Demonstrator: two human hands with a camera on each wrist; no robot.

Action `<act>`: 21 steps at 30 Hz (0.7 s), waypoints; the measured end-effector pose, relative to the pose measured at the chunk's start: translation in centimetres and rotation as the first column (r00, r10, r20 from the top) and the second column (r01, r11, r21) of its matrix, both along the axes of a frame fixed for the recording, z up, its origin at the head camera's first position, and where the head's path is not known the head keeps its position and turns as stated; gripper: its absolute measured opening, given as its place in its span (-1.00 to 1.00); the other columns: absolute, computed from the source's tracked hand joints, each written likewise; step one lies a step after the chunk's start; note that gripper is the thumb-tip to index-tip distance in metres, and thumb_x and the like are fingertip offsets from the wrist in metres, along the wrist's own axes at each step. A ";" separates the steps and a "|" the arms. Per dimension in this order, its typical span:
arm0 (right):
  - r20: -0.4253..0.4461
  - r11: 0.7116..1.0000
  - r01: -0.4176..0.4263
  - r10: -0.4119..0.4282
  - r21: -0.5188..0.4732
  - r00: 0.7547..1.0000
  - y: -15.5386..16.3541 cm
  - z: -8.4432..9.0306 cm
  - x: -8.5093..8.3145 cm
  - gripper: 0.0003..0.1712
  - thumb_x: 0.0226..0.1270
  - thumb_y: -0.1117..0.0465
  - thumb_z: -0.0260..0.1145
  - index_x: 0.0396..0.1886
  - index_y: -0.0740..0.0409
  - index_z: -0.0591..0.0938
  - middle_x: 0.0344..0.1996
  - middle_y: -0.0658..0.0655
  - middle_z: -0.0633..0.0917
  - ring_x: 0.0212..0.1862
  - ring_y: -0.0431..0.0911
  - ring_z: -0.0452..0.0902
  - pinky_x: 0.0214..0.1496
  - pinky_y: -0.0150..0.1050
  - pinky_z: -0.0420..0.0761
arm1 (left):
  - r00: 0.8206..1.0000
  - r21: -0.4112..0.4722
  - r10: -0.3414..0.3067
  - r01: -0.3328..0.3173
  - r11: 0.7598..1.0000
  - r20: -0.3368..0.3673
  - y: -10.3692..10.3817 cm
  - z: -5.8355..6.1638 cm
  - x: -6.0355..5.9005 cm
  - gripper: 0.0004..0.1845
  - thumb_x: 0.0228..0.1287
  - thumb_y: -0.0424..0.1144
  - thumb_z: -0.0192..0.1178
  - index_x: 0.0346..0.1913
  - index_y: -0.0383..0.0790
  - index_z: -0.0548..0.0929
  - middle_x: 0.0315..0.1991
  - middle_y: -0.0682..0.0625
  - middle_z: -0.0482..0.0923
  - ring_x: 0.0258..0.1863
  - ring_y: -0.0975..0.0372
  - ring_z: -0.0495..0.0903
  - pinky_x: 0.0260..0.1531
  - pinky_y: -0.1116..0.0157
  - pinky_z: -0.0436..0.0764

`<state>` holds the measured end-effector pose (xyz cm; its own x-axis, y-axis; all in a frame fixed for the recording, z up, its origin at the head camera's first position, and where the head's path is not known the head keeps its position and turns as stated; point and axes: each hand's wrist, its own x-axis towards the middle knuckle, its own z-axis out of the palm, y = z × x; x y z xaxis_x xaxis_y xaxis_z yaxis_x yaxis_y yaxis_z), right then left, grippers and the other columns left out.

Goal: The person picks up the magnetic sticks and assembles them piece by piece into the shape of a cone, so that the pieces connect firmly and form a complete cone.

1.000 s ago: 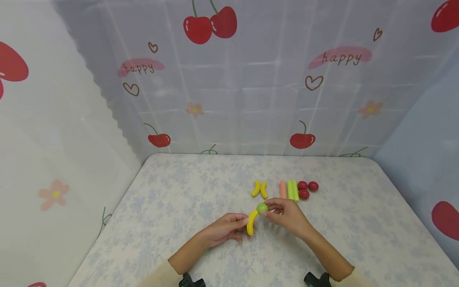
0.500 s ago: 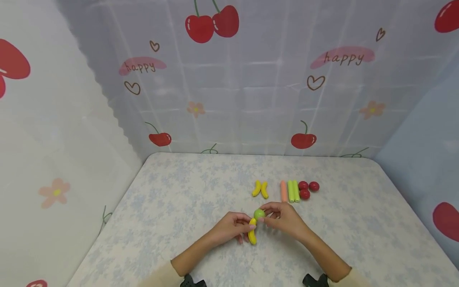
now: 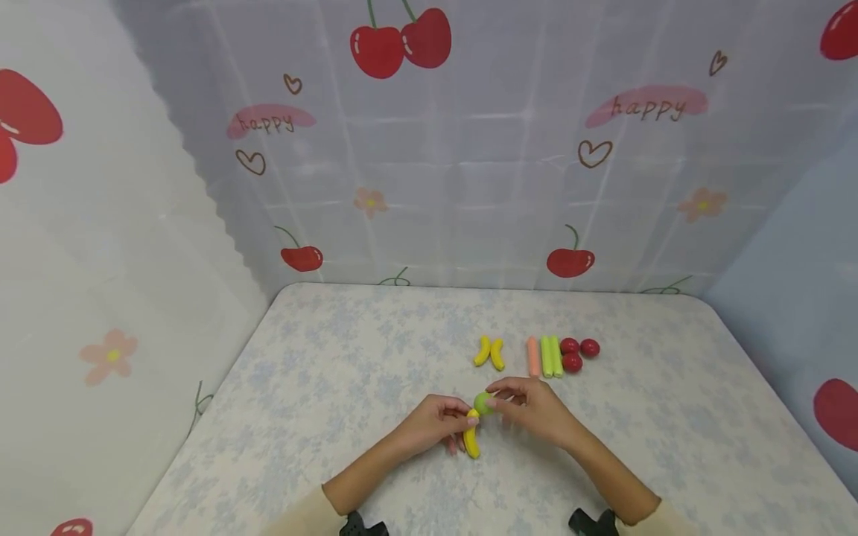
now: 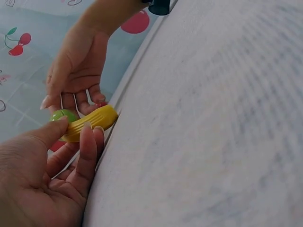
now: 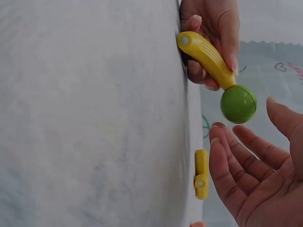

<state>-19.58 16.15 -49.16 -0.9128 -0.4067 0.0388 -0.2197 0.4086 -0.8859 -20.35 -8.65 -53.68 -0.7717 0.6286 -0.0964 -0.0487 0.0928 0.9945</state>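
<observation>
My left hand [image 3: 467, 426] grips a yellow toy banana [image 3: 472, 444] just above the table [image 3: 322, 387]. A green ball [image 3: 482, 403] sits against the banana's upper end, by my left thumb. In the left wrist view the thumb of the left hand [image 4: 78, 130] lies on the banana [image 4: 92, 122] and meets the ball [image 4: 62, 115]. My right hand [image 3: 501, 402] hovers at the ball. In the right wrist view the right hand [image 5: 253, 142] has thumb and fingers spread, with a gap to the ball [image 5: 238, 104]. The banana [image 5: 206, 57] stays in the left hand [image 5: 213, 23].
Farther back on the table lie two yellow bananas [image 3: 490, 353], an orange stick [image 3: 532, 356], two green sticks [image 3: 552, 356] and three red balls [image 3: 577, 352]. A cherry-print curtain [image 3: 429, 149] closes off the back and both sides.
Both hands drew slightly nearer and lower. The banana swung from slanting up to pointing down toward me. My right fingers loosened from the green ball.
</observation>
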 end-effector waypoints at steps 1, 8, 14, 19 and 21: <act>-0.012 1.000 0.014 -0.014 -0.001 1.000 0.2 0.1 0.0 -0.57 0.44 0.00 0.37 0.08 0.24 0.70 -0.20 0.13 0.76 -0.34 0.04 0.67 -0.40 -0.19 0.68 | 1.000 0.001 0.001 -0.001 1.000 -0.002 0.0 0.0 0.0 -0.70 0.45 -0.13 0.28 -0.05 -0.35 0.72 -0.39 -0.05 0.71 -0.55 0.23 0.65 -0.58 0.35 0.65; -0.175 0.989 0.139 -0.128 0.054 0.976 1.4 1.9 -1.5 -0.65 0.39 0.11 0.43 0.02 0.25 0.73 -0.21 0.03 0.78 -0.26 -0.09 0.67 -0.29 -0.30 0.69 | 1.000 0.009 0.006 -0.006 1.000 0.020 0.0 0.0 0.0 -0.68 0.43 -0.13 0.29 -0.03 -0.37 0.72 -0.35 -0.04 0.73 -0.54 0.25 0.66 -0.57 0.36 0.66; -0.382 0.961 0.171 -0.078 0.216 0.921 1.4 2.9 -4.0 -0.69 0.25 0.34 0.50 -0.01 0.30 0.73 -0.19 0.14 0.78 -0.25 -0.08 0.67 -0.21 -0.24 0.72 | 0.999 0.018 0.014 -0.014 1.000 0.031 -0.3 -0.2 0.1 -0.68 0.44 -0.15 0.28 0.01 -0.37 0.71 -0.35 -0.05 0.72 -0.56 0.25 0.65 -0.54 0.34 0.68; -0.362 0.914 0.159 -0.015 0.373 0.932 1.2 3.3 -6.1 -0.65 0.25 0.38 0.49 0.04 0.29 0.72 -0.07 0.22 0.76 -0.12 0.03 0.66 -0.06 -0.05 0.71 | 0.999 0.001 0.005 -0.005 1.000 0.053 -0.2 -0.1 0.0 -0.69 0.45 -0.13 0.28 0.01 -0.33 0.73 -0.31 -0.06 0.73 -0.52 0.24 0.67 -0.52 0.34 0.69; -0.345 0.892 0.136 0.023 0.431 0.938 1.1 3.1 -6.8 -0.64 0.27 0.38 0.47 0.06 0.27 0.71 -0.05 0.21 0.75 -0.06 0.07 0.64 -0.02 -0.01 0.69 | 0.999 -0.007 0.005 -0.004 1.000 0.054 -0.1 0.0 0.0 -0.70 0.45 -0.14 0.28 0.01 -0.33 0.73 -0.32 -0.07 0.73 -0.50 0.23 0.68 -0.52 0.34 0.69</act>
<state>-26.37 17.26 -46.03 -0.8995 -0.4016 0.1720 -0.4321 0.7595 -0.4863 -20.39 -8.76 -53.65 -0.7681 0.6243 -0.1421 -0.1027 0.0989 0.9898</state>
